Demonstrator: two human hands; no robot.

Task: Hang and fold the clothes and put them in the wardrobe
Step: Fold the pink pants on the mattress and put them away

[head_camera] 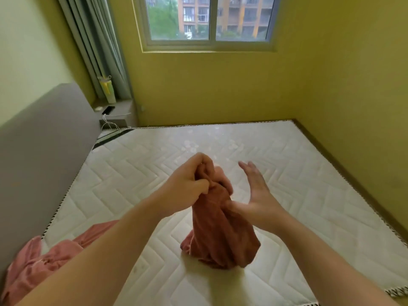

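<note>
**Q:** Where is the item being worked on, and how is it held?

**A:** The rust-coloured garment hangs above the mattress. The left hand grips it, with the fingers curled tight round a bunched upper edge. The lower folds gather near or on the mattress; contact cannot be confirmed. Judged purpose: lifting from one end lets the weight of the cloth pull it straight, so that seams and edges can be found.

**Q:** State of the right hand?

**A:** The right hand is wide, with straight fingers held apart from the cloth. Only the thumb touches the side of the garment, just below the left grip. It holds nothing. Judged purpose: it is placed to take a second edge or to smooth the hanging cloth.

**Q:** Other task items?

**A:** A heap of pink clothes lies on the near left corner of the mattress, beside the headboard, well apart from the held garment. It appears unfolded.

**Q:** Progress?

**A:** Early, by judgement. The held garment is not yet spread or folded. No wardrobe or hanger is in view.

**Q:** Requirement for the next move?

**A:** Probably a second grip on an opposite corner, then spreading the garment flat on the bare mattress. Risk: a bunched grip can hide which edge is held.
</note>
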